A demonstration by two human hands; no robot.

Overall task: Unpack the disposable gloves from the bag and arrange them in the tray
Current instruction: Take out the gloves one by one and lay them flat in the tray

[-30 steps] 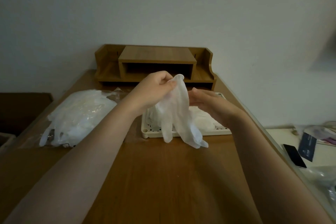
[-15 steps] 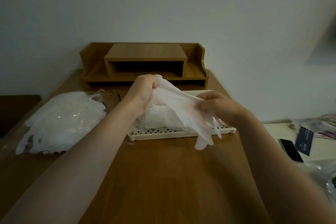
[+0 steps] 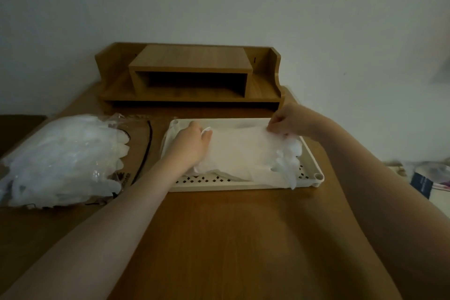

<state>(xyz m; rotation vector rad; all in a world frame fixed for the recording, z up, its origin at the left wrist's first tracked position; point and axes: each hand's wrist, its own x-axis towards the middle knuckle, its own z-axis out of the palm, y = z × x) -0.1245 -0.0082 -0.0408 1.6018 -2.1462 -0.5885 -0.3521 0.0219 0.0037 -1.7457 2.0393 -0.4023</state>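
A cream perforated tray [image 3: 243,187] sits on the wooden desk, holding a flat stack of translucent white gloves. The top glove [image 3: 246,151] lies spread across the stack, its fingers pointing right toward the tray's right wall. My left hand [image 3: 191,145] grips the glove's cuff end at the left. My right hand [image 3: 287,120] pinches the glove's far right edge near the tray's back rim. A clear plastic bag [image 3: 63,158] full of more white gloves lies on the desk to the left of the tray.
A wooden desk organizer [image 3: 190,78] stands against the wall behind the tray. To the right, off the desk, a lower surface holds a dark blue booklet [image 3: 422,184] and some plastic wrapping. Bare desk top [image 3: 219,238] stretches in front of the tray.
The glove was hanging in the air between both hands; it has been stretched sideways and lowered flat onto the stack in the tray. Both hands moved down and apart.
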